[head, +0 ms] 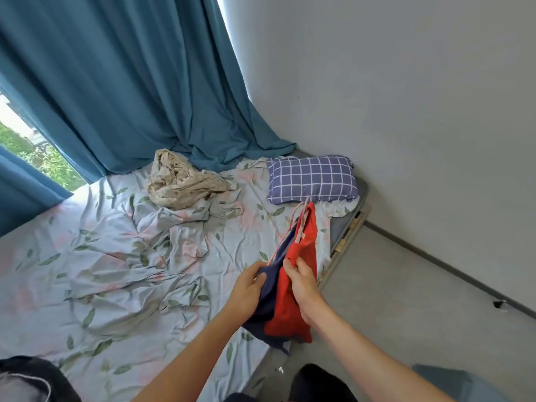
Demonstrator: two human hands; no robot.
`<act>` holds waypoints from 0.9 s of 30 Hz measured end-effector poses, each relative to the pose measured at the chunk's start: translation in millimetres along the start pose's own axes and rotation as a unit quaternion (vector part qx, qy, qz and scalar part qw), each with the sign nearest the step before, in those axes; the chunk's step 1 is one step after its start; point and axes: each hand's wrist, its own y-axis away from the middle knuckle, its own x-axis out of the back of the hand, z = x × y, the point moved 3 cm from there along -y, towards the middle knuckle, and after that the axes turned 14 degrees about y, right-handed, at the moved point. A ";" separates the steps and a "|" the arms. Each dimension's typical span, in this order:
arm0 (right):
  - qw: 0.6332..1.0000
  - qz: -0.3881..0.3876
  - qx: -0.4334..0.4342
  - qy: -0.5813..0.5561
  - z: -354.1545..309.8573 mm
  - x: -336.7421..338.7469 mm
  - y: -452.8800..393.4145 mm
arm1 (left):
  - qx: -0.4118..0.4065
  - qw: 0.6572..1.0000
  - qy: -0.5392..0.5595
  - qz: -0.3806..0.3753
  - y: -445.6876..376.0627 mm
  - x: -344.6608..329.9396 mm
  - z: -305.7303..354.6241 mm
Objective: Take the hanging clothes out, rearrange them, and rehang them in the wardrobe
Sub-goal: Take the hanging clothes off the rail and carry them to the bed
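Head | left hand [248, 288] grips navy garment [268, 300] | right hand [301, 285] grips red garment [290, 309]

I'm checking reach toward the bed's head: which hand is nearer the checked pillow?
Right. The right hand, gripping the red garment, sits below the checked pillow; the left hand, on the navy garment, is farther left.

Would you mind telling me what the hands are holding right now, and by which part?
Both hold one red and navy garment above the bed: the left hand grips its navy side, the right hand its red side, about midway down.
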 end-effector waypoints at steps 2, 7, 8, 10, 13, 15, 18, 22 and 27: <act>0.999 -0.014 -0.028 -0.005 8.0 -18.0 -13.9 | 0.006 1.000 0.006 0.021 -9.6 18.2 -11.8; 0.995 -0.048 -0.080 0.037 29.7 -56.5 -53.1 | 0.040 0.997 -0.002 0.062 -33.2 58.9 -46.1; 0.994 -0.059 -0.082 0.046 33.3 -64.2 -62.2 | 0.051 0.997 -0.005 0.065 -39.1 66.4 -53.3; 0.991 -0.071 -0.093 0.061 40.7 -77.0 -82.5 | 0.070 0.994 -0.015 0.082 -51.0 81.5 -66.4; 0.985 -0.101 -0.110 0.082 51.2 -93.8 -113.5 | 0.087 0.989 -0.019 0.117 -64.1 102.3 -85.2; 0.980 -0.117 -0.128 0.096 60.0 -102.9 -132.3 | 0.104 0.985 -0.021 0.135 -71.2 112.9 -100.3; 0.970 -0.141 -0.163 0.114 75.9 -116.6 -161.3 | 0.129 0.977 -0.030 0.166 -84.2 127.2 -124.1; 0.953 -0.180 -0.201 0.135 101.3 -138.0 -200.7 | 0.150 0.972 -0.028 0.181 -110.5 147.9 -151.3; 0.940 -0.208 -0.213 0.165 141.7 -169.8 -241.7 | 0.151 0.964 -0.037 0.218 -141.4 179.0 -196.7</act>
